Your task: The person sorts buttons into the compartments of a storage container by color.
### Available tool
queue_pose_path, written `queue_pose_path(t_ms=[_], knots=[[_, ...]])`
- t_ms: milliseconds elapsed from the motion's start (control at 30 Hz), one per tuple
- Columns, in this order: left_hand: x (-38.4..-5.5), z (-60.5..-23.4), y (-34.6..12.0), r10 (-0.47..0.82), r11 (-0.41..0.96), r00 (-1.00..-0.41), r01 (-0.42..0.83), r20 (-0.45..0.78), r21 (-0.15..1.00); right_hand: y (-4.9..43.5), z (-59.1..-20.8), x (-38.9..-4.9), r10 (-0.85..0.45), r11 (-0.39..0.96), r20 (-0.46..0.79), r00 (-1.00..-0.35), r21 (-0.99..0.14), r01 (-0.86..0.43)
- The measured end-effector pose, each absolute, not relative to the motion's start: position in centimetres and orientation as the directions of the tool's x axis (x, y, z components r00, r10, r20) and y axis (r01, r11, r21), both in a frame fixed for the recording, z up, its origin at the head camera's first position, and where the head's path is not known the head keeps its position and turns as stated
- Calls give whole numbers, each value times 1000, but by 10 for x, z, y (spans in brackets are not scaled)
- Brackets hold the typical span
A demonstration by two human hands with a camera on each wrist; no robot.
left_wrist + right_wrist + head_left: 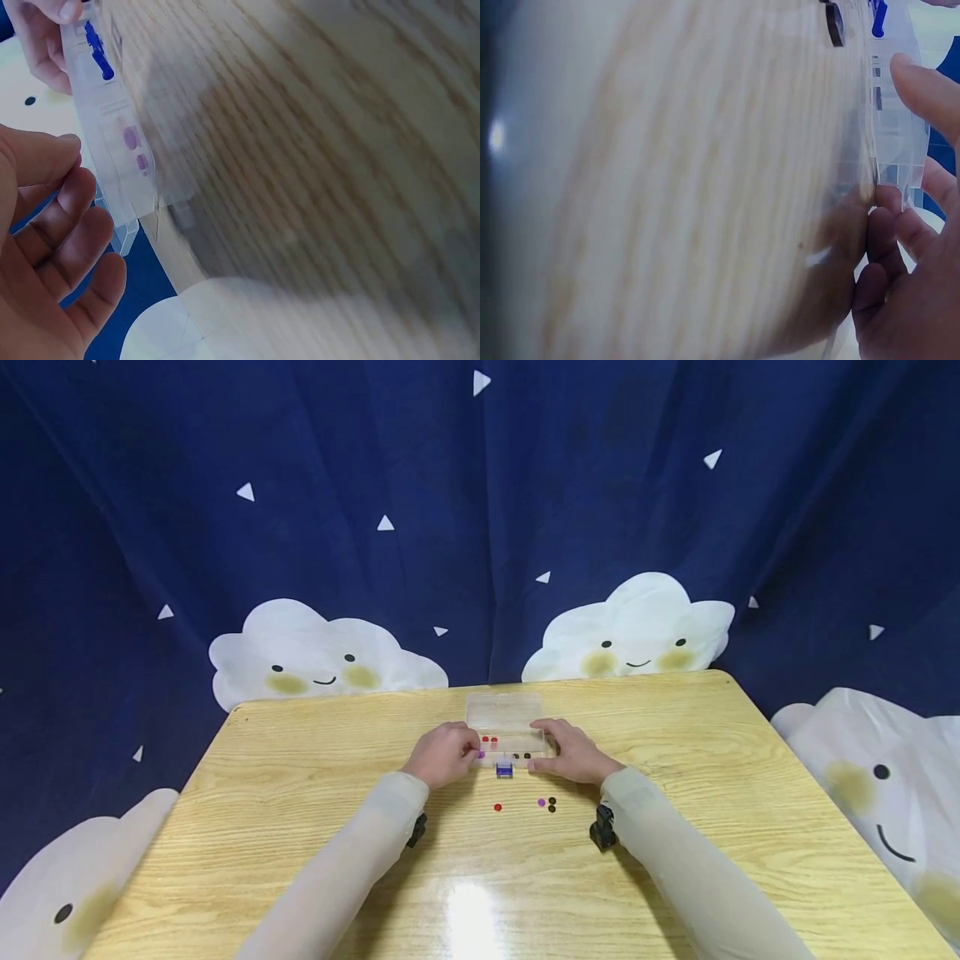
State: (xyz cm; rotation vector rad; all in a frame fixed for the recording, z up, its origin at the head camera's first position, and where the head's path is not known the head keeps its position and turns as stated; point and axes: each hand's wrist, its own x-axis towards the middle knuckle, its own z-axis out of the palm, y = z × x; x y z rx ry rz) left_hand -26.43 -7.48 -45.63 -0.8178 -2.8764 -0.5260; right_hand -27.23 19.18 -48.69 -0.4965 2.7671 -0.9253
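A clear plastic box [517, 745] lies with its lid [502, 710] raised at the back and a blue latch [504, 770] at its front. Red discs [489, 740], a purple disc [482, 754] and black discs [521, 757] show in it. My left hand [444, 753] is over its left end, thumb and forefinger pinched together. A bit of red [77, 160] shows between those fingertips, mostly hidden; the other fingers curl loosely. My right hand [573, 753] grips the box's right end, thumb at the front wall [889, 112] and fingers round the side.
On the wooden table [300, 827], in front of the box, lie a red disc [498, 807], a purple disc [542, 802] and two black discs [552, 805]. A dark blue curtain [450, 485] with white clouds hangs behind the table's far edge.
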Motion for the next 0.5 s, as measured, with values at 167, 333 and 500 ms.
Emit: queue_pose_path(t_ms=[167,333,500], knots=[[-265,-457,-74,496,793,-848,531,189,299,192,-487,-272,-369,755,-67,-927,-604,-257],[-267,-458,-73,504,788,-840,542,200,291,193,-487,-273,-374,754,-69,-925,-604,-260],[-268,-461,-73,505,791,-840,542,198,284,193,-486,-272,-378,748,-76,-923,-611,-257]])
